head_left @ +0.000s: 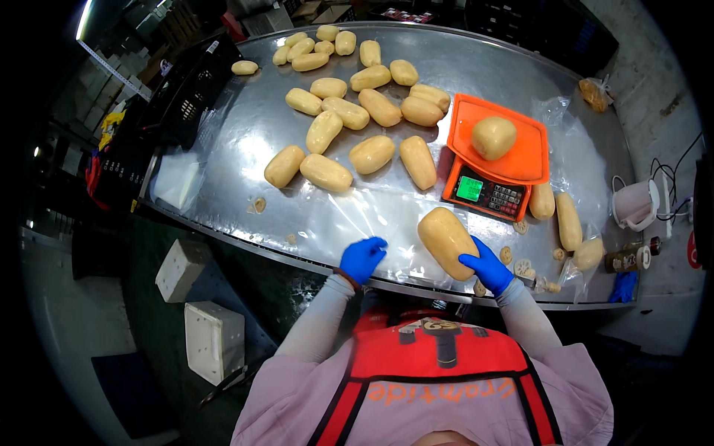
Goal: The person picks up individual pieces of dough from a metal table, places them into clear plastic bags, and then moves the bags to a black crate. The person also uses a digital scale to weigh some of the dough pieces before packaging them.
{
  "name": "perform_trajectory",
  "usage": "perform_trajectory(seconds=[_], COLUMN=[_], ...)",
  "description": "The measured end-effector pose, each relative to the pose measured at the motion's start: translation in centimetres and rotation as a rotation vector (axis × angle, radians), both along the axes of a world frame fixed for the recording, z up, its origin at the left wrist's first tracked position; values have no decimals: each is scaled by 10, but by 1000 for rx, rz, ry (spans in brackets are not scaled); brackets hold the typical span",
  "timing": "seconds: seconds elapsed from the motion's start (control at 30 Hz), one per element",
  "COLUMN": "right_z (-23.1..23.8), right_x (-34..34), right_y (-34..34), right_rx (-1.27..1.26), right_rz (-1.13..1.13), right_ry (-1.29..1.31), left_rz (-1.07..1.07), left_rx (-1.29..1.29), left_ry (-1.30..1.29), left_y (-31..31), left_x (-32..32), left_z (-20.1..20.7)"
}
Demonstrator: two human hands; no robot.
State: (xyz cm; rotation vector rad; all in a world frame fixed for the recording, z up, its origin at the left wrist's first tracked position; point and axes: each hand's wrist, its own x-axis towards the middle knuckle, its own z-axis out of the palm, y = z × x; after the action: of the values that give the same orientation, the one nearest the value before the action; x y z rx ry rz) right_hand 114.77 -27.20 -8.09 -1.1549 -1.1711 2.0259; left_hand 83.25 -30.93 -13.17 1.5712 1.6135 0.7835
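My right hand [488,267], in a blue glove, grips the lower end of a pale, smooth lotus root section [446,241] and holds it tilted over the near edge of the steel table [245,215]. My left hand [362,259], also gloved in blue, has its fingers pinched together at a clear plastic bag [401,249] lying flat at the near edge. Beyond my right hand stands an orange digital scale [532,141] with a lit green display, and one lotus root [494,138] rests on its pan. Several more lotus roots [372,154] lie across the table's middle.
Cut lotus slices [523,267] and further lotus roots [569,221] lie right of the scale. A jar [626,259] and a pink-white jug [636,204] are at the right edge. Plastic bags [178,181] and a black crate [190,93] are on the left, foam boxes [214,340] below.
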Motion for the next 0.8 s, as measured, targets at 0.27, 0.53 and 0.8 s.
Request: perform_trajectory(seconds=[0.27, 0.53, 0.8], right_z=[-1, -4, 9], right_x=[-44, -49, -27], right_y=[0, -2, -5], right_rx=[85, -14, 219], right_rz=[300, 86, 268], right_ry=[-95, -92, -164], left_rz=[401, 55, 45], left_rx=[120, 421, 440], left_ry=[-379, 71, -40], left_y=[-12, -9, 10], left_x=[29, 31, 29], left_z=[-38, 17, 33])
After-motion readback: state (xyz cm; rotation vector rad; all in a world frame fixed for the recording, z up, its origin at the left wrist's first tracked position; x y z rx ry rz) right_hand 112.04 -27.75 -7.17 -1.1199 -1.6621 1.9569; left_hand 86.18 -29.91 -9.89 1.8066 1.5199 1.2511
